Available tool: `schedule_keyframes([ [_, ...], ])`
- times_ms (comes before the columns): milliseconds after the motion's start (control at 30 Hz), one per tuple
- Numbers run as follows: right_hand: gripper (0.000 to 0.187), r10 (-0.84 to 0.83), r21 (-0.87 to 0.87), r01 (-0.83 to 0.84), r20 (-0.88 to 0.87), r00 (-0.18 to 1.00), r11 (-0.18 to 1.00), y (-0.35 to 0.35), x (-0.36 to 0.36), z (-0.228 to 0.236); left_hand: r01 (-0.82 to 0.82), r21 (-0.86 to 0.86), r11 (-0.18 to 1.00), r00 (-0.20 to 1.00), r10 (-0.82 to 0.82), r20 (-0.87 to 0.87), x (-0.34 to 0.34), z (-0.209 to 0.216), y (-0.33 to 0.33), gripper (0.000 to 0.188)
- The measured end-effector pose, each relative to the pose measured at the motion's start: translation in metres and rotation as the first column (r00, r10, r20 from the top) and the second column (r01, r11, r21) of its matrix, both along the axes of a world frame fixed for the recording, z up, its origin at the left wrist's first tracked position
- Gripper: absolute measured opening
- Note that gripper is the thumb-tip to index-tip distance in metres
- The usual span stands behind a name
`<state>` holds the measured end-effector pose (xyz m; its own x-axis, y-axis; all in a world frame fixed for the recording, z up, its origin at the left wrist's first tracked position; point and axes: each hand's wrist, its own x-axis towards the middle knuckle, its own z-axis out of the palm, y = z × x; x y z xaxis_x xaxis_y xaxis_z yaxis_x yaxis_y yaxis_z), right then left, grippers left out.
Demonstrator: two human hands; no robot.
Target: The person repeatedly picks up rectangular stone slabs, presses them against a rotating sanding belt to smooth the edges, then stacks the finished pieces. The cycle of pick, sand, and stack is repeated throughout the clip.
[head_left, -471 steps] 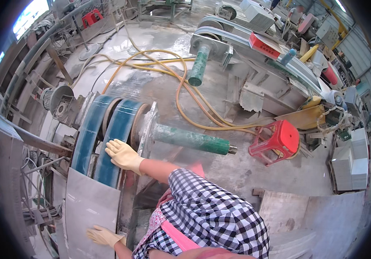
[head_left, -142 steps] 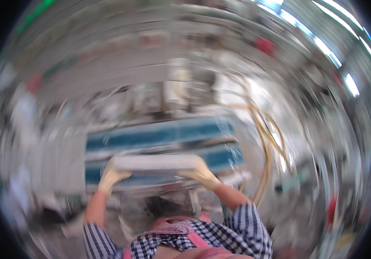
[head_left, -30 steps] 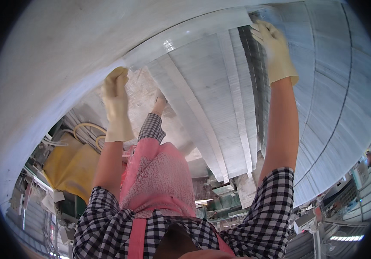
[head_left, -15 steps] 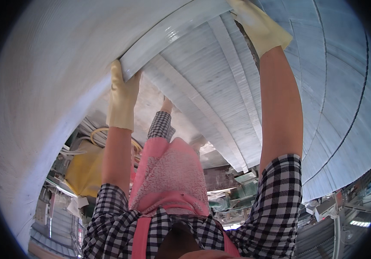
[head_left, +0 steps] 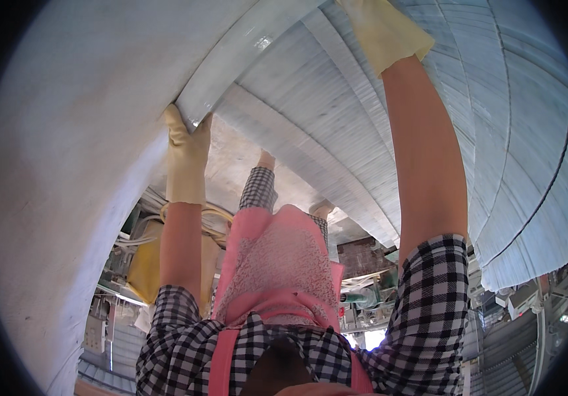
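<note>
Since a second ago, the left hand (head_left: 187, 158) has gone from bunched beside the end of the pale bar (head_left: 244, 53) to straddling it, while the right hand (head_left: 384, 33) has risen, its fingertips now out of view. Far left is a broad pale panel (head_left: 66, 171), the bar running along its edge. Left thumb and fingers are clamped on the bar's lower end from either side, presumably to keep it steady and lined up. The bar looks long, smooth and whitish-grey, with glossy highlights, slanting up between the panel and a ribbed stack (head_left: 297, 79). Whether the right fingers grip it cannot be told; that arm reaches up over the stack, likely supporting the upper end. Farther right curves a dark cord (head_left: 564, 155).
</note>
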<state>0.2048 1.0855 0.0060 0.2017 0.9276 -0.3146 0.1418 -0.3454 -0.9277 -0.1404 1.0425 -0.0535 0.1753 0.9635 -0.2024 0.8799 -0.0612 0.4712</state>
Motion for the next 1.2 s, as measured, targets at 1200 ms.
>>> schedule_keyframes([
  [1200, 0.047, -0.504, -0.804, 0.366, 0.096, 0.858, 0.469, -0.717, -0.262, 0.104, 0.151, -0.676, 0.722, 0.915, -0.361, -0.182, -0.289, -0.014, -0.214, 0.070],
])
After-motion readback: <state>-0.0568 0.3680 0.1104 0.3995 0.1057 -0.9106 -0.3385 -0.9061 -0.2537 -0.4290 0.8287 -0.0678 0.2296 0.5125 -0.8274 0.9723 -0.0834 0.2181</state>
